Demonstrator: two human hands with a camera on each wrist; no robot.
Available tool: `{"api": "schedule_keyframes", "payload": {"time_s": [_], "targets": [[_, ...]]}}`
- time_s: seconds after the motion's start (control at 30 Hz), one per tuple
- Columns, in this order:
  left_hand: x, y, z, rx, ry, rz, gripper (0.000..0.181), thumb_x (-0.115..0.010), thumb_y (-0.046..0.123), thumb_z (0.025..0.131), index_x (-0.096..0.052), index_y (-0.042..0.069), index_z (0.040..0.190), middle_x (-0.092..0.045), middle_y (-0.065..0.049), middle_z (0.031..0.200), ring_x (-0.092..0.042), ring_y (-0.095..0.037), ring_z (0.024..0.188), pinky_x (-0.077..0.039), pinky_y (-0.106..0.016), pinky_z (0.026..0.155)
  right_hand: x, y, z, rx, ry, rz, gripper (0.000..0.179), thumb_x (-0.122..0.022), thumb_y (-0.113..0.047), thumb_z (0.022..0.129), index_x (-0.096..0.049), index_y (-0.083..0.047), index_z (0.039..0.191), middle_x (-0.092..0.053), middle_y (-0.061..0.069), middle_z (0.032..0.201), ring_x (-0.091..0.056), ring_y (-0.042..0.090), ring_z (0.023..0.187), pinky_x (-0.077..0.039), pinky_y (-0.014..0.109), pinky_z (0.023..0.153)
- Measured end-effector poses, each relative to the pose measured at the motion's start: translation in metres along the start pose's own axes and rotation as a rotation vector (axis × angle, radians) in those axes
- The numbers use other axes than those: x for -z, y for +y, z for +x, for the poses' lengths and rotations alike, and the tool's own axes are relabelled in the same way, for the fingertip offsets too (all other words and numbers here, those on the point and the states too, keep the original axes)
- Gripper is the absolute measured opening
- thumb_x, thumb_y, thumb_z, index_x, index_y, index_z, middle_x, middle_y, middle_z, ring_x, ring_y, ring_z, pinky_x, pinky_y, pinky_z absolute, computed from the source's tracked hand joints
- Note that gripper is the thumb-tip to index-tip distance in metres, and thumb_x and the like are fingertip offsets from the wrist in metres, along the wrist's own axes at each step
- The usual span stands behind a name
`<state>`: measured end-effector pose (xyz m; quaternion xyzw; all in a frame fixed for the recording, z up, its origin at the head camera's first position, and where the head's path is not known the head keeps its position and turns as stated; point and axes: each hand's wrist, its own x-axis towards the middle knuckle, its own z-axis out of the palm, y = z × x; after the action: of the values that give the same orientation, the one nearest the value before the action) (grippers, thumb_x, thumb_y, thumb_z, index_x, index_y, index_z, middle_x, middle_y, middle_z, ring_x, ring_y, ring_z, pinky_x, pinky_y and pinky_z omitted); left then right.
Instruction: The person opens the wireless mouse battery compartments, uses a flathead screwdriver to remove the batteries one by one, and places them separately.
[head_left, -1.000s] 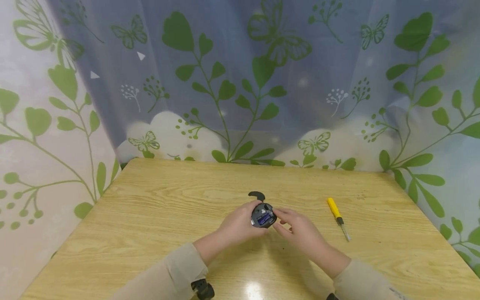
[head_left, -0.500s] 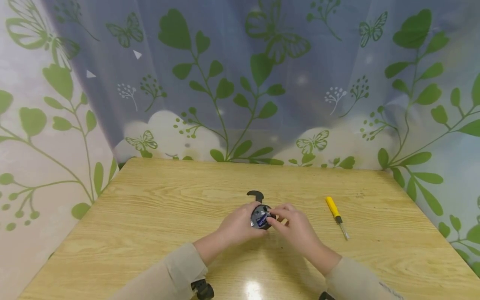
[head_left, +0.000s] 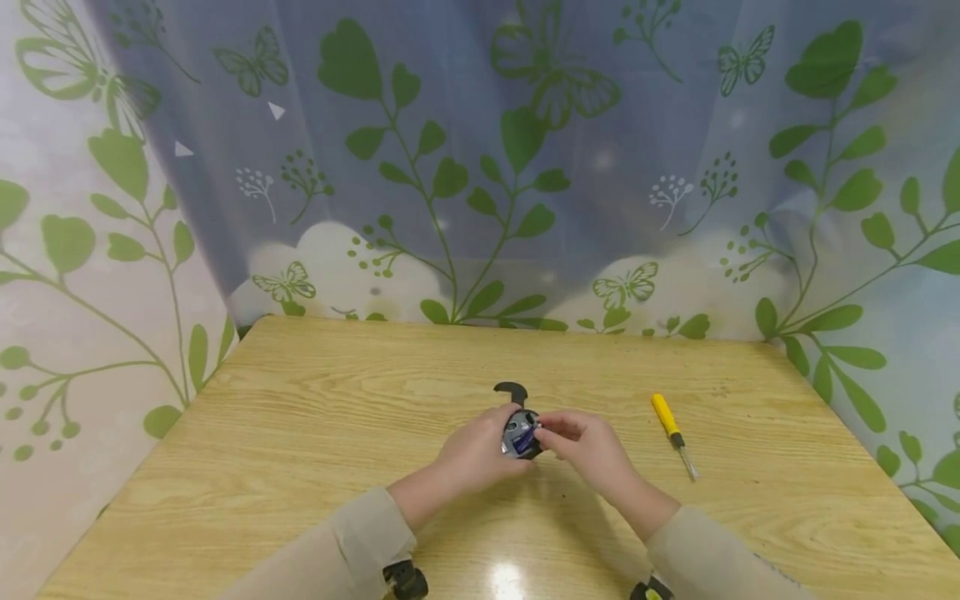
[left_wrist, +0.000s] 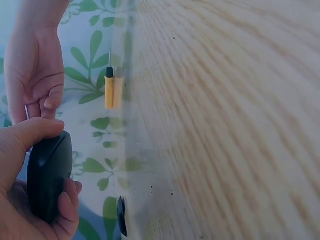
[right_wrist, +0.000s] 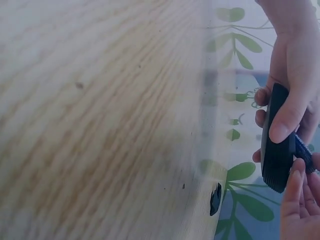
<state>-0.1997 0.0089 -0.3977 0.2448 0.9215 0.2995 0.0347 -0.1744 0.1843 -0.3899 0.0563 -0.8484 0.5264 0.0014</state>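
Note:
My left hand grips a dark computer mouse, its underside turned up and the battery compartment exposed. Thumb and fingers wrap its sides, as the left wrist view shows with the mouse's black shell. At the compartment, my right hand pinches a dark blue battery by its end. The battery slants out of the mouse body in the right wrist view, where its blue side shows beside the thumb. The right fingertips partly hide the compartment.
A black curved cover piece lies on the wooden table just beyond the mouse. To the right lies a yellow-handled screwdriver, its tip toward me. A leaf-patterned curtain hangs behind the table.
My right fingers have moved left from the mouse's edge onto the battery, and the battery now tilts up at one end. The left hand keeps its grip; cover and screwdriver lie still.

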Motion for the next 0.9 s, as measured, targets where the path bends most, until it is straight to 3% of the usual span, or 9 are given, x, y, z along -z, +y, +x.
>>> {"api": "schedule_keyframes", "payload": {"time_s": [0.1,0.4,0.9], "targets": [[0.000,-0.001,0.000,0.002,0.003,0.000,0.070,-0.077,0.036,0.074,-0.048,0.008,0.132,-0.060,-0.006,0.112,-0.059,-0.018,0.092,-0.049,-0.031,0.072,0.002,0.001,0.002,-0.012,-0.007,0.041,0.025,-0.063,-0.011,0.089,-0.065,0.002,0.110,-0.067,0.013,0.104,-0.064,0.023,0.091,-0.053,0.031,0.070],[-0.002,-0.004,0.000,-0.003,0.008,0.000,0.072,-0.077,0.035,0.074,-0.047,0.007,0.133,-0.059,-0.008,0.116,-0.059,-0.021,0.098,-0.049,-0.036,0.077,0.011,0.007,0.007,-0.062,-0.029,0.206,0.033,-0.058,-0.010,0.092,-0.056,0.010,0.118,-0.062,0.020,0.110,-0.064,0.025,0.095,-0.051,0.036,0.082],[-0.001,-0.004,-0.001,0.001,0.024,-0.002,0.073,-0.078,0.033,0.073,-0.047,0.006,0.133,-0.059,-0.008,0.118,-0.059,-0.022,0.100,-0.049,-0.037,0.079,0.021,0.012,0.013,-0.115,-0.076,0.274,0.038,-0.056,-0.012,0.094,-0.051,0.012,0.123,-0.062,0.019,0.112,-0.064,0.021,0.097,-0.050,0.033,0.085]]}}
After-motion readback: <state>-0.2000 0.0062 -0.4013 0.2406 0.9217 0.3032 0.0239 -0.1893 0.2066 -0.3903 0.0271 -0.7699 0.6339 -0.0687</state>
